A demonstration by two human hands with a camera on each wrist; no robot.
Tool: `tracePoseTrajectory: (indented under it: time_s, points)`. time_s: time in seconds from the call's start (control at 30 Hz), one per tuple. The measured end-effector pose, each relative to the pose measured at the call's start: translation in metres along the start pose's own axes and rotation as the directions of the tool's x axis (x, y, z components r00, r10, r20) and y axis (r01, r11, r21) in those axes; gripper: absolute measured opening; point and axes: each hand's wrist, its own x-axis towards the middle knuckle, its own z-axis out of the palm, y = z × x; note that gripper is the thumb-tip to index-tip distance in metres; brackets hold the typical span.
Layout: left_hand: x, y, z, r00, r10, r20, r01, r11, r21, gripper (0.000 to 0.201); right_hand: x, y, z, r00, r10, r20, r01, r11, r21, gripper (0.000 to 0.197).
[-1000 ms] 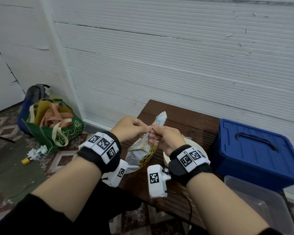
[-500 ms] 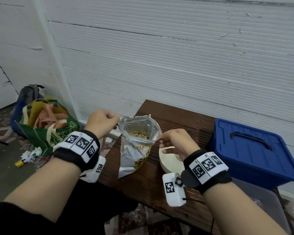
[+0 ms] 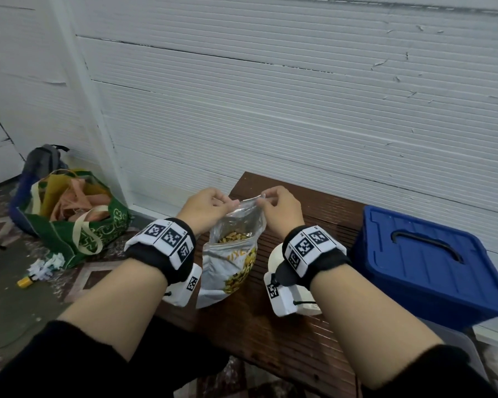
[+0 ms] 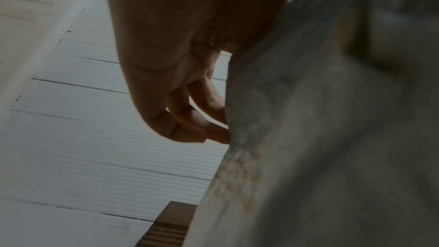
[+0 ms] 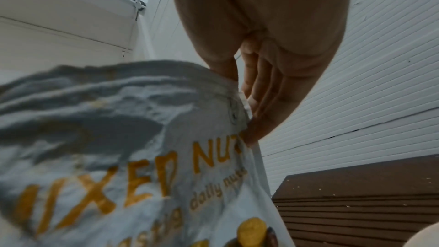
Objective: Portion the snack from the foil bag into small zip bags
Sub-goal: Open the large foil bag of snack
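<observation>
A white and silver foil bag (image 3: 233,254) printed "MIXED NUTS" (image 5: 142,157) stands upright on the brown slatted bench (image 3: 314,214), its mouth open and yellow nuts (image 3: 232,236) showing inside. My left hand (image 3: 206,206) pinches the bag's top rim on the left side, and my right hand (image 3: 276,206) pinches it on the right. In the left wrist view the curled fingers (image 4: 190,129) lie against the bag's side (image 4: 308,138). In the right wrist view the fingers (image 5: 256,100) grip the bag's edge. No zip bags are in view.
A white round container (image 3: 276,257) sits on the bench under my right wrist. A blue lidded box (image 3: 431,265) stands to the right, with a clear plastic bin (image 3: 454,340) below it. On the floor at the left lie a green tote bag (image 3: 78,219), a backpack (image 3: 42,160) and paper scraps (image 3: 46,265).
The bag's top was pinched together one second ago, then pulled open. Both hands have since moved closer together at the rim, narrowing the mouth.
</observation>
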Motion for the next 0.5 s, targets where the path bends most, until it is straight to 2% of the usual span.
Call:
tracePoseTrajectory:
  time_s: [0.07,0.2,0.37,0.5]
  points:
    - [0.004,-0.003,0.003,1.000,-0.022,-0.018,0.022,1.000,-0.020,0.011,0.004,0.003,-0.001,1.000,0.017,-0.013,-0.017,1.000,0.018,0.008]
    - [0.008,-0.009,0.009,0.997,-0.076,-0.030,0.074,0.996,-0.056,0.011,0.008,0.012,0.003,0.996,0.083,0.028,-0.085,0.992,0.089,0.006]
    - [0.007,-0.015,0.014,0.984,-0.175,0.011,0.175,0.973,-0.153,0.008,0.007,0.026,0.012,0.980,0.191,0.049,-0.197,0.945,0.262,0.013]
    - [0.005,-0.018,0.014,0.974,-0.222,0.035,0.224,0.944,-0.242,0.008,0.005,0.036,0.024,0.937,0.338,0.087,-0.343,0.851,0.397,0.025]
